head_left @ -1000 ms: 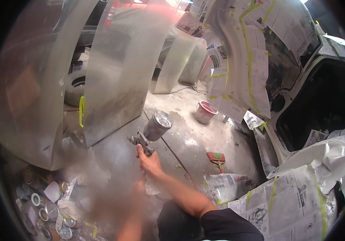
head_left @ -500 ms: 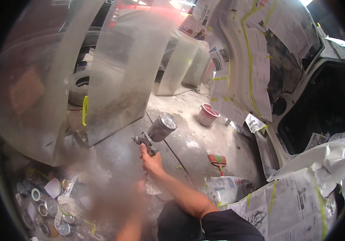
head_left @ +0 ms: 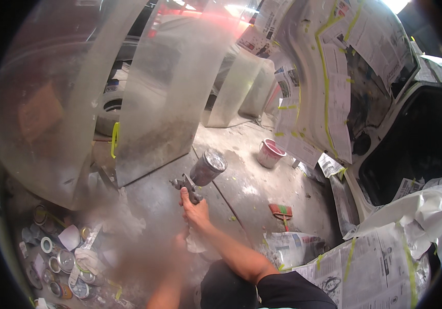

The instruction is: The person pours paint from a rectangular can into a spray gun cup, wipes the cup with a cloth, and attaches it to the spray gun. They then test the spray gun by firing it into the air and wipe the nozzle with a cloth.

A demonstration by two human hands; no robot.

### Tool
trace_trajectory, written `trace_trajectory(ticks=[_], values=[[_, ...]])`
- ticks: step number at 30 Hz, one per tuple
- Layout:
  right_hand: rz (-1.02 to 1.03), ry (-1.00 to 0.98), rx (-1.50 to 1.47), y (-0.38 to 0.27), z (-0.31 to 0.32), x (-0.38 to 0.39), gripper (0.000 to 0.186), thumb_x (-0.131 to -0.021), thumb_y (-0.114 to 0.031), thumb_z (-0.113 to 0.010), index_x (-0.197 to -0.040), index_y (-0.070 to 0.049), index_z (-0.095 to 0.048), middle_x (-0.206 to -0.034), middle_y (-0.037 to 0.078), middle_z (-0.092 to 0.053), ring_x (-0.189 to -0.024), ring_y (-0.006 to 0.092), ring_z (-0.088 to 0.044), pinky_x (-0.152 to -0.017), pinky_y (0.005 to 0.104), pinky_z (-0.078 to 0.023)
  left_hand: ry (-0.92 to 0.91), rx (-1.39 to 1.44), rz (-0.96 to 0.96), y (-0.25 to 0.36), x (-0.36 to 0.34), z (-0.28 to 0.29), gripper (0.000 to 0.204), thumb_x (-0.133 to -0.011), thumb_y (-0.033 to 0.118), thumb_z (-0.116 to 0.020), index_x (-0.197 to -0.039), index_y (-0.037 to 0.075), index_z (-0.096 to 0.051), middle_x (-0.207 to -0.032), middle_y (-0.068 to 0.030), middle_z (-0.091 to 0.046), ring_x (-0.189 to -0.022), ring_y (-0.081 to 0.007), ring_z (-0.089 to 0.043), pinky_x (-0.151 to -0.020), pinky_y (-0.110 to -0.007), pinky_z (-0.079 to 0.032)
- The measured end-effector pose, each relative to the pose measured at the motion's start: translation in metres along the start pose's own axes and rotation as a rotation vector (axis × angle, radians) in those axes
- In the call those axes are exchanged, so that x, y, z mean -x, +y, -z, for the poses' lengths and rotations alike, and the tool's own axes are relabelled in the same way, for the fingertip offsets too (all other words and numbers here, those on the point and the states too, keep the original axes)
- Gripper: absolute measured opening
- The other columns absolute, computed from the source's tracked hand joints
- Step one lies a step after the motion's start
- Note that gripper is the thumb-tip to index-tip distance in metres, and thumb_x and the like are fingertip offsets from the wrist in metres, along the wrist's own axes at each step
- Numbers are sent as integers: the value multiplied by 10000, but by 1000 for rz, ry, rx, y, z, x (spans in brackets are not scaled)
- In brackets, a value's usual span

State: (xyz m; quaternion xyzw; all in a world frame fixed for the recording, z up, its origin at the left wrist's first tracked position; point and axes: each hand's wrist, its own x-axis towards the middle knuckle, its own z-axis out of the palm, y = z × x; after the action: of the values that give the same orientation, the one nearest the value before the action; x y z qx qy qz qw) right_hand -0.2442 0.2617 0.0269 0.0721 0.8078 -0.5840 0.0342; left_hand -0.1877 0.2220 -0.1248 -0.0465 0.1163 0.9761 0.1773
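My right hand [head_left: 195,212] is closed round the handle of a paint spray gun [head_left: 189,185], thumb up along its back. A grey, paint-stained cup [head_left: 209,167] sits on the gun and tilts to the right. Just below, my left hand [head_left: 177,251] is blurred by a smear over the picture, so its fingers do not show clearly. A crumpled white cloth or paper [head_left: 196,243] shows beside it, under my right wrist; whether the left hand grips it cannot be made out.
Cans and jars [head_left: 65,261] crowd the floor at lower left. Translucent sheeting [head_left: 164,98] hangs ahead. A red-stained bucket [head_left: 271,153] and a broom [head_left: 281,211] are on the concrete. Newspaper-masked car panels [head_left: 365,262] stand along the right.
The view has turned slightly, so the sheeting, bucket and broom sit a little further right and lower. My right hand keeps its hold on the spray gun, nearly unmoved.
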Motion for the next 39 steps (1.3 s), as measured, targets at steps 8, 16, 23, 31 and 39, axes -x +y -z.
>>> trace_trajectory(ticks=[8, 16, 23, 31, 39], values=[[26, 7, 4, 7, -2, -4, 661, -870, -665, -523, -877, -16, -645, -734, 54, -646, -465, 131, -520, -423, 307, -426, -43, 30, 1, -4, -2, 4, 345, -1013, 311, -445, -1264, 83, -514, -1183, -59, -617, -1081, -202, -600, -958, -381, -466], [45, 53, 6, 6, -5, -4, 675, -863, -673, -528, -757, -12, -612, -573, 35, -533, -447, 131, -511, -407, 299, -409, 17, 34, -41, -2, -2, 0, 327, -1004, 299, -469, -1236, 80, -539, -1149, -59, -638, -1045, -193, -622, -932, -378, -488], [45, 38, -1, 2, -6, -2, 669, -847, -673, -552, -767, -10, -589, -571, 31, -514, -439, 121, -491, -394, 290, -400, -43, 153, -52, 0, 5, -7, 292, -990, 236, -457, -1188, 54, -571, -1137, -79, -650, -1034, -212, -632, -941, -379, -487], [54, 22, -22, 8, -9, -11, 648, -847, -661, -568, -805, -14, -574, -606, 32, -523, -429, 116, -474, -385, 282, -393, -87, 168, -34, 4, 6, -12, 299, -990, 258, -465, -1176, 51, -574, -1116, -79, -654, -1023, -214, -635, -924, -385, -497], [85, 30, -42, 3, -10, -1, 678, -864, -664, -540, -766, 4, -596, -554, 29, -510, -438, 123, -492, -403, 285, -410, -70, 178, -102, -1, 3, -6, 275, -971, 243, -535, -1169, 57, -579, -1097, -64, -653, -1010, -197, -636, -901, -364, -508]])
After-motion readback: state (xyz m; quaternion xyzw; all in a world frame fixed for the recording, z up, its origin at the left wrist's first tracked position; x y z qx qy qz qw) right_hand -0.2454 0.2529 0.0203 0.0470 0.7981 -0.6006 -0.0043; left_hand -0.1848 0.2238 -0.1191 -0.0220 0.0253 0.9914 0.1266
